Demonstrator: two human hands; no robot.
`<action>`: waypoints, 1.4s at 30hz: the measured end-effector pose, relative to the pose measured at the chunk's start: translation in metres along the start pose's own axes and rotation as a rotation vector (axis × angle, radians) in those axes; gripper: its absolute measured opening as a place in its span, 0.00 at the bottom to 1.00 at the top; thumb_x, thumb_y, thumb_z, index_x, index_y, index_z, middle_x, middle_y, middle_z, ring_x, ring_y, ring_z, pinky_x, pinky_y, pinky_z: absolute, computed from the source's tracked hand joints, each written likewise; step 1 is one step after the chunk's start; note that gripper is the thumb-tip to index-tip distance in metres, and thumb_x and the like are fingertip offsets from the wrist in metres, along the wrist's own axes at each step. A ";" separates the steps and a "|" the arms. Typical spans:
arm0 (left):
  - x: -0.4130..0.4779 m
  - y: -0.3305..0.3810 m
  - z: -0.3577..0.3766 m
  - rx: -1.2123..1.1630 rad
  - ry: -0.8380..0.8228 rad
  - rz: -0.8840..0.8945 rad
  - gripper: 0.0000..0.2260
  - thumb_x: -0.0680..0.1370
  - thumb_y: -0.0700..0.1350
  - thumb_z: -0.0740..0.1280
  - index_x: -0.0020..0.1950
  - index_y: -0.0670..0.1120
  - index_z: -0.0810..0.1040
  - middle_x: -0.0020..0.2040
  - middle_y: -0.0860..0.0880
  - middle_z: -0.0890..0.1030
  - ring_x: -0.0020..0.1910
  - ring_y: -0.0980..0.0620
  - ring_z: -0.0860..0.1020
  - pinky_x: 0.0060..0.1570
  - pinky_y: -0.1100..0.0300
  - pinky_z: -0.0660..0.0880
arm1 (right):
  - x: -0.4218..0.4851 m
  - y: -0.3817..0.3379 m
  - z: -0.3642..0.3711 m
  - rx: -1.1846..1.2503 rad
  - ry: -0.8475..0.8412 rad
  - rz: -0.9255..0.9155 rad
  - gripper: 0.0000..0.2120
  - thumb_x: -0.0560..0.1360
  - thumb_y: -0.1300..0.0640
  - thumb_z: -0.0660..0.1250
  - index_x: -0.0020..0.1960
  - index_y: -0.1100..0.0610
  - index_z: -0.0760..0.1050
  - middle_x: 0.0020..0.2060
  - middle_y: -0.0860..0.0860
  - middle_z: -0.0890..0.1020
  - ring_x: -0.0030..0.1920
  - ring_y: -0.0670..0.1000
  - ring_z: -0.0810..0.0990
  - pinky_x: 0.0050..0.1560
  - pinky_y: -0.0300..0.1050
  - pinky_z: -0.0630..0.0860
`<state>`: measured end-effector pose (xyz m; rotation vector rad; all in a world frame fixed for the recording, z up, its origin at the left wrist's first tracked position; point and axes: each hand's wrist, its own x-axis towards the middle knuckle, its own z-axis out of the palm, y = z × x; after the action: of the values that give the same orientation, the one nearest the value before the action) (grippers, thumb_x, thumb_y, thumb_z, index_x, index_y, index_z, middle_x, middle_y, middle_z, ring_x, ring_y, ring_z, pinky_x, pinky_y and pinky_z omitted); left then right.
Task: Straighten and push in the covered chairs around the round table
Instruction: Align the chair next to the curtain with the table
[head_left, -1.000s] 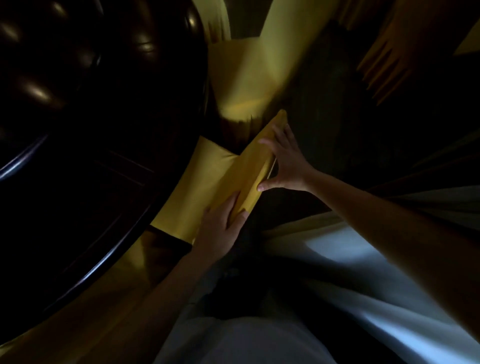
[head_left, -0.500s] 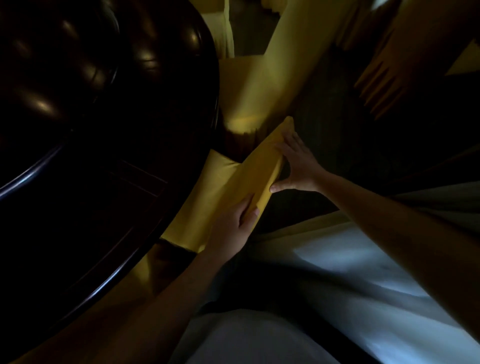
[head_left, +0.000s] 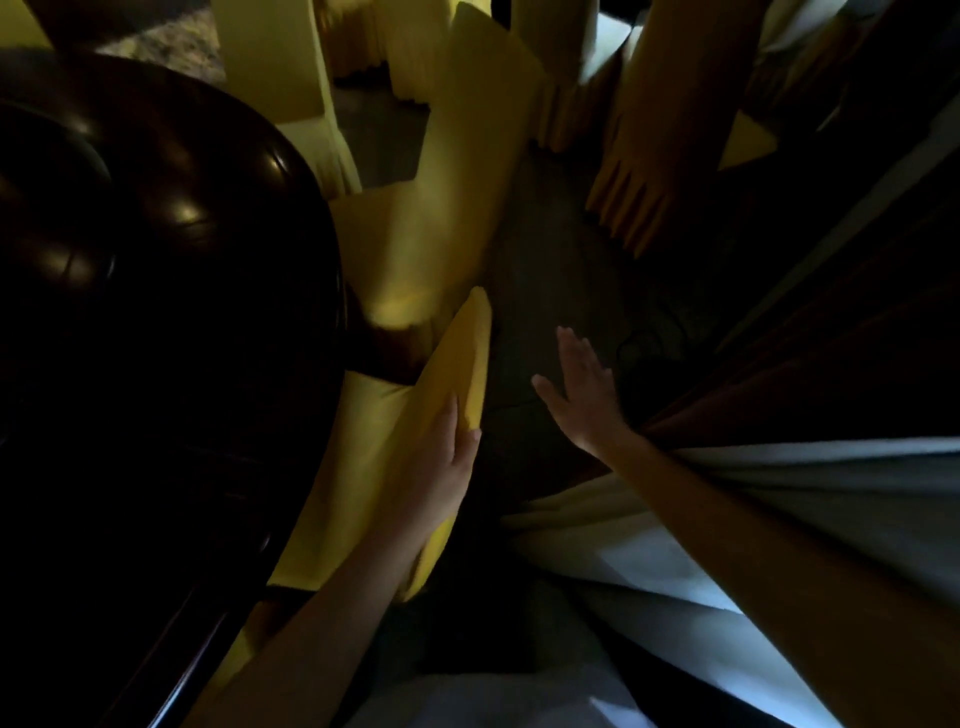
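A chair in a yellow cover (head_left: 457, 358) stands tucked against the dark round table (head_left: 156, 322); its backrest top runs diagonally below me and its seat (head_left: 358, 441) reaches under the table edge. My left hand (head_left: 447, 467) grips the top of that backrest near its lower end, thumb on the outer side. My right hand (head_left: 582, 395) hovers flat over the dark floor to the right of the chair, fingers spread, holding nothing. A second yellow-covered chair (head_left: 447, 171) stands just beyond along the table rim.
More covered chairs stand at the top: a pale one (head_left: 291, 67) and an orange-lit one with a pleated skirt (head_left: 654, 156). Pale fabric (head_left: 727, 545) fills the lower right. Dark carpet (head_left: 561, 249) lies between the chairs.
My right hand has let go of the backrest's far end and moved off to the right, opening flat. My left hand stays on the backrest. The view has tilted upward.
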<state>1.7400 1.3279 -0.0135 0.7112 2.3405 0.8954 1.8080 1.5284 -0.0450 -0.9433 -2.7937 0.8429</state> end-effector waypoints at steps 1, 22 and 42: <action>0.010 0.008 -0.001 0.026 0.023 0.038 0.27 0.81 0.53 0.54 0.77 0.50 0.47 0.77 0.47 0.54 0.74 0.48 0.58 0.69 0.55 0.57 | 0.003 0.004 -0.005 -0.012 0.018 0.026 0.34 0.77 0.37 0.51 0.76 0.46 0.39 0.77 0.48 0.46 0.76 0.49 0.43 0.72 0.62 0.45; 0.226 0.196 0.041 0.555 0.003 0.386 0.32 0.79 0.60 0.53 0.76 0.54 0.39 0.77 0.53 0.37 0.73 0.51 0.33 0.71 0.44 0.34 | 0.122 0.133 -0.152 -0.246 0.124 0.114 0.34 0.77 0.38 0.51 0.76 0.48 0.41 0.76 0.48 0.39 0.75 0.48 0.35 0.72 0.59 0.41; 0.447 0.273 0.054 0.654 0.005 0.467 0.34 0.77 0.62 0.54 0.75 0.54 0.37 0.76 0.52 0.35 0.71 0.52 0.29 0.70 0.45 0.32 | 0.319 0.173 -0.203 -0.350 0.077 0.126 0.33 0.77 0.35 0.45 0.73 0.44 0.32 0.71 0.44 0.29 0.69 0.44 0.23 0.70 0.56 0.32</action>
<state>1.5288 1.8093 0.0197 1.5605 2.5193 0.2698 1.6919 1.9248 0.0044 -1.1797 -2.8914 0.3202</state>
